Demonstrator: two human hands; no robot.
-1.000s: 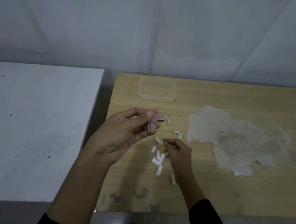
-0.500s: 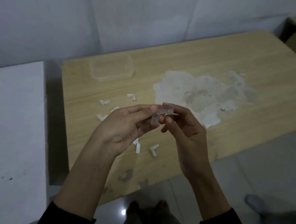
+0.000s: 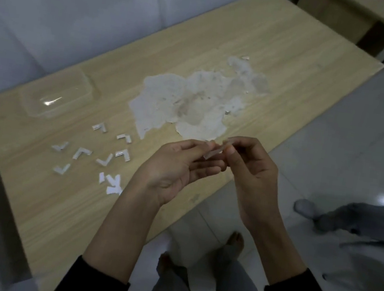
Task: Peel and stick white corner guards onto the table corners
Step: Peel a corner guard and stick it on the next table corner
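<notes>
The left hand (image 3: 177,170) and the right hand (image 3: 252,176) are close together. Their fingertips pinch one small clear corner guard (image 3: 212,152) between them, just above the near edge of the wooden table (image 3: 288,42). At nine o'clock from the hands, more white corner guards (image 3: 103,162) lie loose on the wood, with flat white paper bits (image 3: 113,184) beside them. At ten o'clock sits a clear plastic box (image 3: 56,97). At twelve o'clock is a big pale patch (image 3: 192,105). Bare feet (image 3: 236,241) show at six o'clock.
</notes>
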